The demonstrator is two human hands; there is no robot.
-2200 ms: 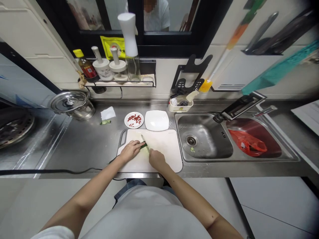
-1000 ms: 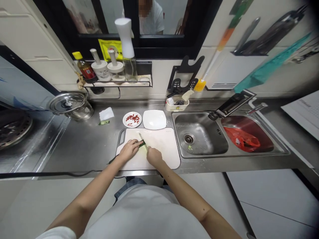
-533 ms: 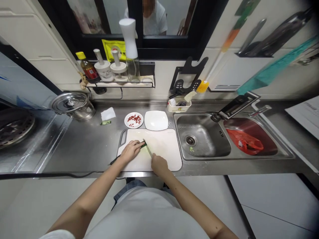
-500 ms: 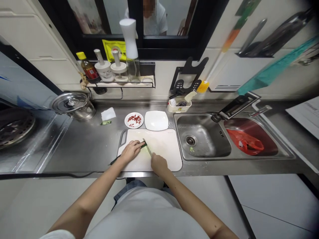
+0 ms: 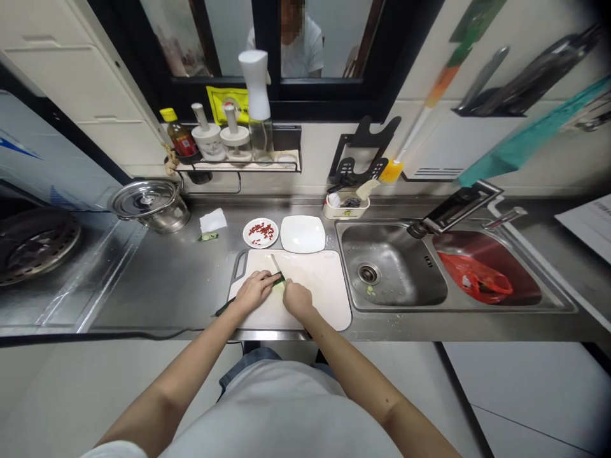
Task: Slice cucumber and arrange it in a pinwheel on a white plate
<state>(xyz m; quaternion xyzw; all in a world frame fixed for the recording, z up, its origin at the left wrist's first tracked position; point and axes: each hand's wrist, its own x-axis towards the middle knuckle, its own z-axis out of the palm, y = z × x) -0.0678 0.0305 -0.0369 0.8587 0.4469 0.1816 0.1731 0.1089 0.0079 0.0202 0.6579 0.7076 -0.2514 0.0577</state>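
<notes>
My left hand (image 5: pixel 255 291) is closed over a dark green cucumber (image 5: pixel 224 308) lying on the white cutting board (image 5: pixel 315 286). One end of the cucumber sticks out at the board's left edge, and the other shows just past my fingertips. In my right hand (image 5: pixel 298 299) is a knife (image 5: pixel 275 262), its handle hidden in the fist. The blade points away from me and crosses the cucumber's right end, close to my left fingertips. Behind the board are a small white plate (image 5: pixel 247 236) with red bits on it and an empty white square plate (image 5: pixel 302 234).
On the right is a double sink (image 5: pixel 396 267) with a faucet (image 5: pixel 453 210) and a red plastic bag (image 5: pixel 477 278). A lidded steel pot (image 5: pixel 162 207), a white paper (image 5: pixel 213 220) and a green scrap (image 5: pixel 209 236) sit at left. Condiment bottles line a wall rack (image 5: pixel 238 166).
My right hand and the knife have slid forward and slightly left across the cucumber. My left hand keeps its place on it. The whole view has shifted a little.
</notes>
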